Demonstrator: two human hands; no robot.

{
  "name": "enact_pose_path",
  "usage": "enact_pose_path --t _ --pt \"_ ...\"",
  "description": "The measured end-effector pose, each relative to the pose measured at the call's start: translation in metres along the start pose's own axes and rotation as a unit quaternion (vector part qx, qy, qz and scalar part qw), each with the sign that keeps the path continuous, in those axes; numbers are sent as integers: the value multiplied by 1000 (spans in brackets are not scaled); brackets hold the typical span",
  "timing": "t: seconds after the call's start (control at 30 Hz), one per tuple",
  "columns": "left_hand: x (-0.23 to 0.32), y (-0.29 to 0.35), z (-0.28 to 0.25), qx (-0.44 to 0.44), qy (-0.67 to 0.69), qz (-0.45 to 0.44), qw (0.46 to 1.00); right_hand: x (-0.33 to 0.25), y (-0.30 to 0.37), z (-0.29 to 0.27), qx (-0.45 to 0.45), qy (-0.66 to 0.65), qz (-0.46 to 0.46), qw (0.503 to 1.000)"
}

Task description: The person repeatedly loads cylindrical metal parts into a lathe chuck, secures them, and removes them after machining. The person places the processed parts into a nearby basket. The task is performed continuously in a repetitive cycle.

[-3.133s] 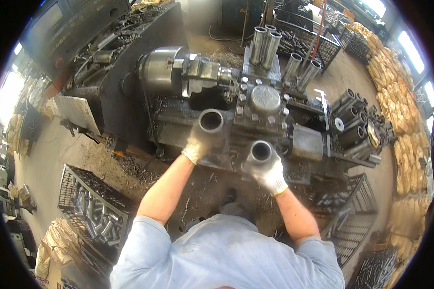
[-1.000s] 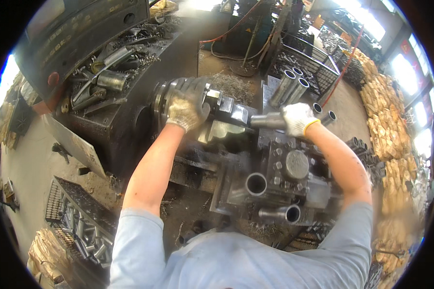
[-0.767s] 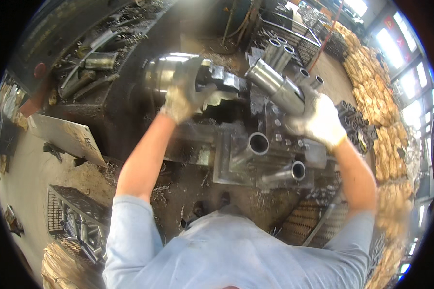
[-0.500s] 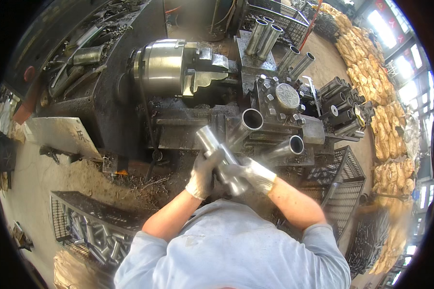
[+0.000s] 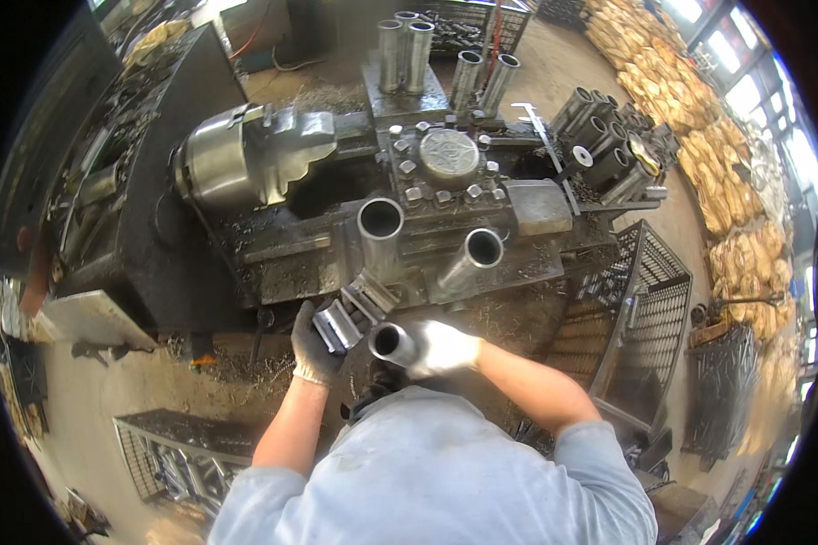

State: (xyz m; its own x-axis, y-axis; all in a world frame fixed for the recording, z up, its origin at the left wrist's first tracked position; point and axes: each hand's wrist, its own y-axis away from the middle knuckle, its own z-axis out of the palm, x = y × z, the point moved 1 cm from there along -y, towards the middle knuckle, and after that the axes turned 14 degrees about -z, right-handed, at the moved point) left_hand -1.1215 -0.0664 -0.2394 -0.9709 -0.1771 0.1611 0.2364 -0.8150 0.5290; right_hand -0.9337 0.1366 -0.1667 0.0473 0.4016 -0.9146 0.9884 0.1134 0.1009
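Both hands wear work gloves and are in front of a lathe. My left hand (image 5: 313, 352), its palm dark with grime, is closed around a shiny curved metal half-shell (image 5: 336, 327). A second half-shell (image 5: 370, 296) lies against its fingers, its hollow side showing; together they look like a split sleeve. My right hand (image 5: 447, 349), blurred by motion, grips a short metal tube (image 5: 394, 344) whose open end faces up and to the left. The tube is apart from the shells, just to their right. Fingers of the right hand are partly hidden behind the tube.
The lathe's chuck (image 5: 223, 156) and round-topped tool post (image 5: 448, 153) are beyond my hands. Two larger tubes (image 5: 380, 238) stand on the near side. More tubes (image 5: 418, 59) stand behind, beside a caliper (image 5: 547, 145). Mesh crates (image 5: 654, 318) flank me, one with metal parts.
My hands have moved apart. The tube, earlier seemingly inside the sleeve held by both hands, is now separate in my right hand, and the sleeve's halves are spread. The view has shifted right.
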Motion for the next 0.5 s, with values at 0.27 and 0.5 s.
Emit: enact_pose_path --t 0.27,0.5 --pt "15 25 23 50 -67 -3 996 -41 89 -210 522 174 -85 831" --pt "16 36 26 48 -98 24 994 48 55 -274 594 117 34 795"
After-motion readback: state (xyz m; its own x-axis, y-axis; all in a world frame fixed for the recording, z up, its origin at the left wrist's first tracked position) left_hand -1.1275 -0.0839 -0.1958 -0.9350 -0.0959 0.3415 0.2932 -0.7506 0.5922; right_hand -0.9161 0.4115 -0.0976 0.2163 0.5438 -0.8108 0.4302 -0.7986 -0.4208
